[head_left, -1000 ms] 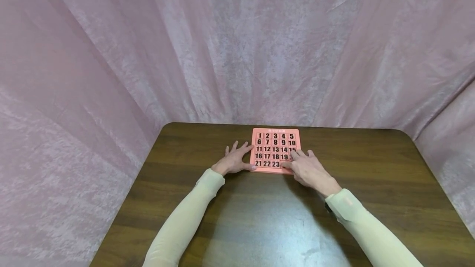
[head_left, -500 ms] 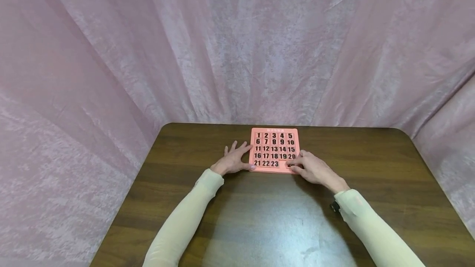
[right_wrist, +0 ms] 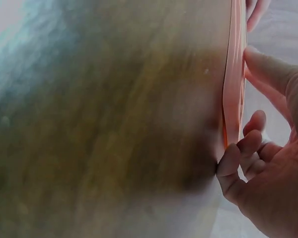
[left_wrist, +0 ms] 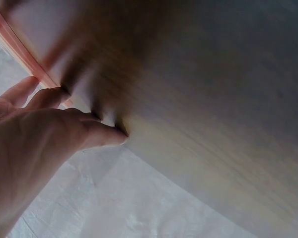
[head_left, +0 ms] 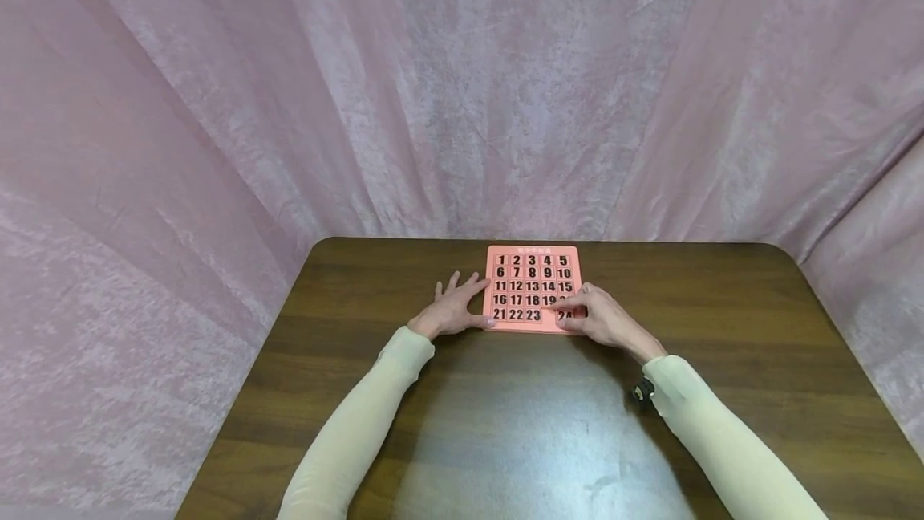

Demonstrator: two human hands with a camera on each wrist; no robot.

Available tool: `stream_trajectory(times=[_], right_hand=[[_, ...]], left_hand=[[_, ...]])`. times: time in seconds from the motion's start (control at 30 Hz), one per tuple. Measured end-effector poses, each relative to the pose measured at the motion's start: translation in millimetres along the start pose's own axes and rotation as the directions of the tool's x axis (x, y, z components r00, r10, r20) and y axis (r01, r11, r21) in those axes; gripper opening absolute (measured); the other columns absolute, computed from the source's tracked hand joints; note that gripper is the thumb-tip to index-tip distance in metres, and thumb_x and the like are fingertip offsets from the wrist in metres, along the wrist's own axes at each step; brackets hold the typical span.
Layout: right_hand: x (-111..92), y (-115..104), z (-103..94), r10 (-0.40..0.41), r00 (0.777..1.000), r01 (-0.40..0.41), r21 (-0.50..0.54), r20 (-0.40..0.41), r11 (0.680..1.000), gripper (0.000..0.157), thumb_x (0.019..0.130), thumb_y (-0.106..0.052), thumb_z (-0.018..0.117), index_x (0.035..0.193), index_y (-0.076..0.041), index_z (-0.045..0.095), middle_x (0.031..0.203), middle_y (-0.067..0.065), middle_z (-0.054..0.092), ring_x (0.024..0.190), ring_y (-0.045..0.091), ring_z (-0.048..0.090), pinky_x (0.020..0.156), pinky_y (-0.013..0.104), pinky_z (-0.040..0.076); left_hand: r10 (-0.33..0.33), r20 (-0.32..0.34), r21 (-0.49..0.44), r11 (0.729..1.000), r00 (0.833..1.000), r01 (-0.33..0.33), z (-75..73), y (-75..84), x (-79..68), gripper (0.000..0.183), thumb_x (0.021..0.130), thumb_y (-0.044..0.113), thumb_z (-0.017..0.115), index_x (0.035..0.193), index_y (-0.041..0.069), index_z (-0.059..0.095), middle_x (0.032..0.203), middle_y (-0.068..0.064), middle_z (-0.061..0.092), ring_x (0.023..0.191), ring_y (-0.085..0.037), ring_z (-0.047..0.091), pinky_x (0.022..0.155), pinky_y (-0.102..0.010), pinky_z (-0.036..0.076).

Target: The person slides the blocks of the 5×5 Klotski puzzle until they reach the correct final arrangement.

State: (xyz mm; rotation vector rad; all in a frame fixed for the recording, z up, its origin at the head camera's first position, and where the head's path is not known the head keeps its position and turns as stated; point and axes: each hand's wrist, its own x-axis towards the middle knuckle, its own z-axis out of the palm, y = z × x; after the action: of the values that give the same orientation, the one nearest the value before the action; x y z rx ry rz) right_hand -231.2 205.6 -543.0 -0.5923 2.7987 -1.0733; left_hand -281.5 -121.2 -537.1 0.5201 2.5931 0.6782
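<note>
A pink sliding number puzzle (head_left: 505, 327) lies flat near the table's far edge, its numbered tiles in rows. A gap shows in the bottom row between tile 23 (head_left: 533, 315) and tile 24 (head_left: 565, 314). My left hand (head_left: 451, 310) spreads its fingers beside the puzzle's left side, a fingertip at the edge and the thumb at the lower left corner. From the right, my right hand (head_left: 609, 319) reaches over the board. Its index finger points left just below tile 19, covering most of tile 20, while the thumb touches tile 24. Its other fingers bend at the board's edge in the right wrist view.
The brown wooden table (head_left: 375, 295) has rounded far corners and a bright reflection in front of the puzzle. Pink velvet curtain (head_left: 462, 103) hangs behind it and along the sides. A dark wrist device (head_left: 642, 390) shows at the right sleeve.
My right hand first lay over tiles 15 and 20, then drew back right to tile 24. Now its index finger extends left across tile 20. My left hand stays in place.
</note>
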Motion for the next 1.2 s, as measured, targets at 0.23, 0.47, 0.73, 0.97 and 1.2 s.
stream_trajectory(times=[0.23,0.47,0.73,0.97,1.2], right_hand=[[-0.8,3.8,-6.5,0.050,0.998,-0.049,0.016,-0.027,0.999,0.027,0.094,-0.016,0.086,0.121,-0.013,0.086,0.087,0.007,0.058,0.079,0.013,0.046,0.071,0.027,0.038],[-1.2,4.5,-8.7,0.053,0.998,-0.052,0.021,-0.037,0.998,0.025,0.093,-0.016,0.086,0.118,-0.012,0.086,0.086,0.006,0.058,0.077,0.009,0.046,0.070,0.026,0.039],[-0.4,-9.3,-4.7,0.084,0.995,-0.089,-0.119,-0.046,0.989,0.022,0.094,-0.020,0.085,0.115,-0.013,0.085,0.094,0.008,0.060,0.081,0.016,0.051,0.068,0.030,0.040],[18.6,-24.3,-2.3,0.005,0.999,-0.015,-0.212,-0.049,0.977,0.032,0.094,-0.023,0.084,0.123,-0.009,0.082,0.107,0.015,0.068,0.095,0.027,0.060,0.077,0.044,0.052],[28.6,-13.6,-2.0,0.048,0.999,-0.052,-0.162,-0.024,0.986,0.033,0.093,-0.022,0.087,0.122,-0.007,0.083,0.109,0.015,0.071,0.104,0.029,0.062,0.087,0.045,0.051]], left_hand=[[-0.012,0.004,-0.007,1.000,1.000,0.012,-1.5,0.2,3.8,0.093,0.099,0.045,0.080,0.175,0.026,0.029,0.186,-0.008,0.015,0.174,-0.040,-0.006,0.137,-0.068,-0.007],[-0.005,-0.003,-0.015,1.000,1.000,0.005,-4.1,1.9,2.2,0.092,0.100,0.044,0.079,0.175,0.024,0.030,0.186,-0.010,0.016,0.173,-0.042,-0.005,0.137,-0.069,-0.007],[-0.019,0.006,-0.027,0.999,1.000,0.019,-1.8,0.1,0.5,0.092,0.100,0.045,0.079,0.175,0.025,0.029,0.186,-0.009,0.014,0.174,-0.040,-0.007,0.137,-0.068,-0.008],[-0.024,-0.006,-0.004,1.000,1.000,0.024,-1.8,0.9,-1.6,0.091,0.101,0.048,0.077,0.175,0.027,0.029,0.186,-0.005,0.014,0.174,-0.038,-0.006,0.138,-0.067,-0.006],[-0.014,0.003,-0.007,1.000,1.000,0.014,-0.6,2.6,-1.7,0.091,0.102,0.044,0.078,0.175,0.025,0.028,0.186,-0.008,0.015,0.174,-0.039,-0.006,0.137,-0.068,-0.007]])
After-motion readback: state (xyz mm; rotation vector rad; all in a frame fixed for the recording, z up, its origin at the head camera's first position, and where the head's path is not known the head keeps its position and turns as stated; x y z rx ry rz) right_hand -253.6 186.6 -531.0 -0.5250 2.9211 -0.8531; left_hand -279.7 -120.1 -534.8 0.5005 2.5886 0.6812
